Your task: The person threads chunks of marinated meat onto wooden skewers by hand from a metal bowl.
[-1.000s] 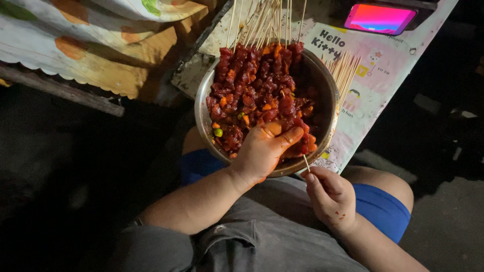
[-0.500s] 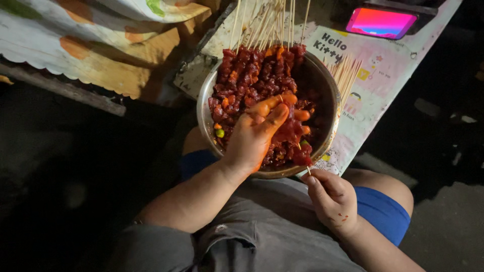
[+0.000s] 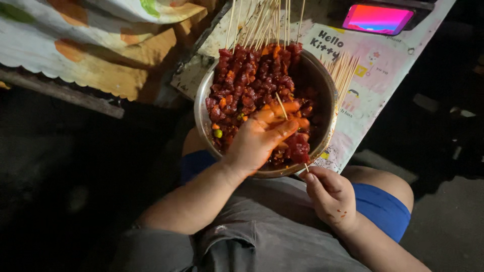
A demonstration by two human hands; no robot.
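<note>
Threading is where I judge things stand: my left hand (image 3: 257,138) is cupped inside the steel bowl (image 3: 330,98) on my lap, fingers closed on a red marinated meat chunk (image 3: 282,118) with a bamboo skewer (image 3: 282,106) poking up through them. My right hand (image 3: 330,194) pinches the skewer's lower end just below the rim. I'd keep the stick centred through the chunk, pushing slowly, fingertips off its point.

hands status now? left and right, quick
Left hand: fingers curled on meat pieces in the metal bowl, a skewer by them.
Right hand: closed, pinching a skewer end.
</note>
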